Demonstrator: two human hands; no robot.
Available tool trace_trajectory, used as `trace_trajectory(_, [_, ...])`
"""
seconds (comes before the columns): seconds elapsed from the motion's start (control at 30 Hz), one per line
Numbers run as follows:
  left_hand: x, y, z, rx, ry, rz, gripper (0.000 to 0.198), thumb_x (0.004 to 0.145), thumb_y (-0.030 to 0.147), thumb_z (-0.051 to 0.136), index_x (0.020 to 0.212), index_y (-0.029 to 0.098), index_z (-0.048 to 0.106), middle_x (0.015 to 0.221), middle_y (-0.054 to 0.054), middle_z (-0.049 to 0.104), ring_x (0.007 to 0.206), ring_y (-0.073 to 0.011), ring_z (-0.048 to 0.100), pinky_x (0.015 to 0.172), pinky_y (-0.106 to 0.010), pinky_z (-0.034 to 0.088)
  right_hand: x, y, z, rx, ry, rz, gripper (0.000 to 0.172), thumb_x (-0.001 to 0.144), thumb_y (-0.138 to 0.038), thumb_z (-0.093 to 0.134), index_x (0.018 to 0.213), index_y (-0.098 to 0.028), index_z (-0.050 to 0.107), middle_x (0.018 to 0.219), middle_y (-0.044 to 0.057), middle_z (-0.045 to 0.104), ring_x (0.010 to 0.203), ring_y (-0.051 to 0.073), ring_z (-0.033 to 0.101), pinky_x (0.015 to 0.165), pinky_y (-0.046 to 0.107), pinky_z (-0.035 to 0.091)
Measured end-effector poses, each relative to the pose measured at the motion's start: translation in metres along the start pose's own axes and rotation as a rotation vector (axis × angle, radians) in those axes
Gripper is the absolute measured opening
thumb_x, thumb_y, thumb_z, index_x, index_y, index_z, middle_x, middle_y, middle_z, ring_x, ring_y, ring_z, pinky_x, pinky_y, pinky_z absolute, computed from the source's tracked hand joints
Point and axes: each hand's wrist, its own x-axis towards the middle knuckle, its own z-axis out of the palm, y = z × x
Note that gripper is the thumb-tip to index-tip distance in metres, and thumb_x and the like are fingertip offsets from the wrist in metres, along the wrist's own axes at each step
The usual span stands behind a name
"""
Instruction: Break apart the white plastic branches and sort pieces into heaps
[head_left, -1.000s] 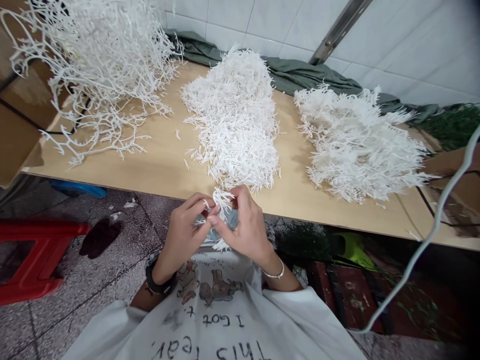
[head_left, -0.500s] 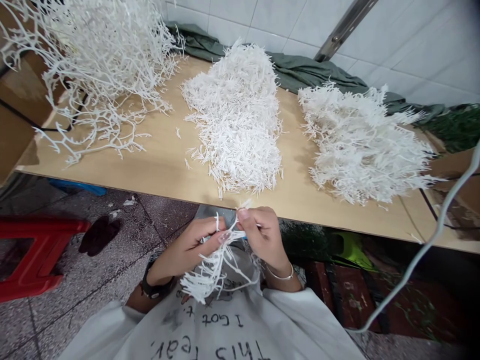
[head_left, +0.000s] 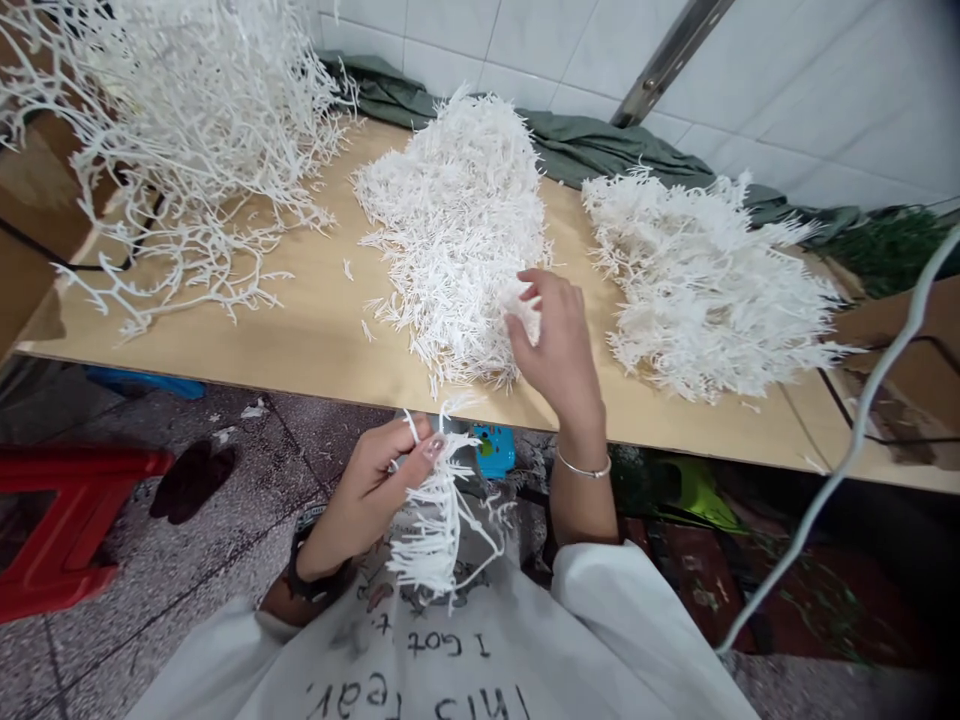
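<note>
My left hand (head_left: 386, 480) pinches a white plastic branch (head_left: 435, 535) between thumb and fingers, just in front of the table edge. Many short feathery sprigs line the branch, and a bare forked end hangs to the right. My right hand (head_left: 556, 345) reaches over the table at the right edge of a large heap of small white sprigs (head_left: 457, 230). Its thumb and fingers are apart, with sprigs just beyond the fingertips. I see nothing held in it.
Bare white branches (head_left: 202, 150) pile up on the table's left; bushy white branches (head_left: 705, 280) lie on its right. A pale cable (head_left: 862, 430) crosses the right side. A red stool (head_left: 75, 530) and dark shoes (head_left: 191, 480) are on the floor. Green cloth (head_left: 592, 150) runs along the wall.
My right hand has left the branch and moved up and forward to the sprig heap, its fingers opening. My left hand still holds the branch. A blue object below the table edge now shows more.
</note>
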Motion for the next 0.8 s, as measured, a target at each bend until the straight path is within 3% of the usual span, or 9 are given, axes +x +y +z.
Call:
trace_trajectory(0.07, [0.003, 0.000, 0.002, 0.025, 0.043, 0.018, 0.037, 0.096, 0.033, 0.044, 0.064, 0.019, 0.033, 0.064, 0.001, 0.032, 0.059, -0.0125, 0.031, 0.053, -0.028, 0.027, 0.003, -0.003, 0.009, -0.072, 0.068, -0.027, 0.016, 0.089, -0.029, 0.052, 0.101, -0.020, 0.058, 0.103, 0.009, 0.061, 0.101, 0.024, 0.053, 0.086, 0.042, 0.041])
trace_trajectory(0.17, [0.006, -0.001, 0.002, 0.076, 0.059, 0.059, 0.035, 0.097, 0.029, 0.044, 0.065, 0.019, 0.032, 0.065, 0.002, 0.032, 0.059, -0.0117, 0.032, 0.055, -0.028, 0.028, -0.006, -0.019, 0.007, 0.118, 0.171, -0.016, 0.028, 0.097, -0.030, 0.037, 0.085, -0.019, 0.060, 0.089, 0.006, 0.064, 0.089, 0.018, 0.057, 0.084, 0.037, 0.041])
trace_trajectory(0.23, [0.008, -0.002, 0.002, 0.128, 0.063, 0.114, 0.034, 0.098, 0.026, 0.043, 0.066, 0.019, 0.032, 0.065, 0.002, 0.033, 0.060, -0.0114, 0.034, 0.057, -0.027, 0.029, -0.016, -0.032, 0.002, 0.364, -0.021, 0.009, 0.040, 0.100, -0.039, 0.029, 0.083, -0.019, 0.059, 0.080, 0.004, 0.062, 0.077, 0.014, 0.056, 0.076, 0.032, 0.043])
trace_trajectory(0.33, [0.009, -0.004, 0.001, 0.219, 0.039, 0.171, 0.029, 0.098, 0.023, 0.043, 0.069, 0.019, 0.037, 0.068, 0.002, 0.039, 0.063, -0.0114, 0.039, 0.061, -0.027, 0.032, -0.029, -0.044, -0.001, 0.641, -0.443, 0.006, 0.043, 0.093, -0.057, 0.039, 0.086, -0.018, 0.057, 0.072, 0.000, 0.054, 0.065, 0.010, 0.050, 0.061, 0.026, 0.041])
trace_trajectory(0.4, [0.007, -0.006, 0.000, 0.259, -0.001, 0.175, 0.026, 0.097, 0.022, 0.043, 0.071, 0.018, 0.040, 0.071, 0.001, 0.044, 0.066, -0.0119, 0.042, 0.064, -0.027, 0.034, -0.032, -0.046, 0.000, 0.688, -0.568, 0.005, 0.039, 0.089, -0.055, 0.050, 0.074, -0.018, 0.052, 0.063, -0.004, 0.045, 0.057, 0.008, 0.041, 0.054, 0.023, 0.035])
trace_trajectory(0.47, [0.005, -0.009, 0.000, 0.258, -0.017, 0.168, 0.027, 0.097, 0.021, 0.042, 0.071, 0.018, 0.039, 0.071, 0.000, 0.044, 0.067, -0.0123, 0.043, 0.064, -0.027, 0.034, -0.032, -0.045, 0.001, 0.701, -0.587, 0.030, 0.041, 0.090, -0.045, 0.054, 0.061, -0.017, 0.045, 0.055, -0.006, 0.037, 0.052, 0.006, 0.035, 0.050, 0.022, 0.029])
trace_trajectory(0.67, [0.008, -0.007, 0.001, 0.159, 0.068, 0.268, 0.033, 0.095, 0.015, 0.044, 0.065, 0.019, 0.030, 0.063, 0.002, 0.033, 0.059, -0.0112, 0.034, 0.056, -0.028, 0.029, -0.039, -0.058, 0.000, 0.771, -0.386, 0.081, 0.039, 0.093, -0.029, 0.051, 0.056, -0.017, 0.048, 0.048, -0.006, 0.041, 0.043, 0.004, 0.036, 0.045, 0.021, 0.026])
trace_trajectory(0.73, [0.007, -0.003, 0.000, 0.130, 0.074, 0.311, 0.034, 0.095, 0.013, 0.044, 0.064, 0.019, 0.030, 0.062, 0.002, 0.033, 0.057, -0.0107, 0.034, 0.055, -0.028, 0.028, -0.037, -0.058, 0.000, 0.730, -0.181, 0.074, 0.040, 0.092, -0.028, 0.053, 0.054, -0.017, 0.047, 0.048, -0.005, 0.042, 0.044, 0.005, 0.038, 0.046, 0.022, 0.028])
trace_trajectory(0.8, [0.000, 0.003, -0.002, 0.090, 0.095, 0.354, 0.035, 0.094, 0.014, 0.046, 0.063, 0.018, 0.030, 0.060, 0.002, 0.033, 0.055, -0.0105, 0.034, 0.053, -0.028, 0.028, -0.028, -0.045, 0.000, 0.686, 0.125, 0.081, 0.042, 0.092, -0.032, 0.052, 0.054, -0.019, 0.040, 0.048, -0.005, 0.035, 0.043, 0.006, 0.033, 0.045, 0.024, 0.025])
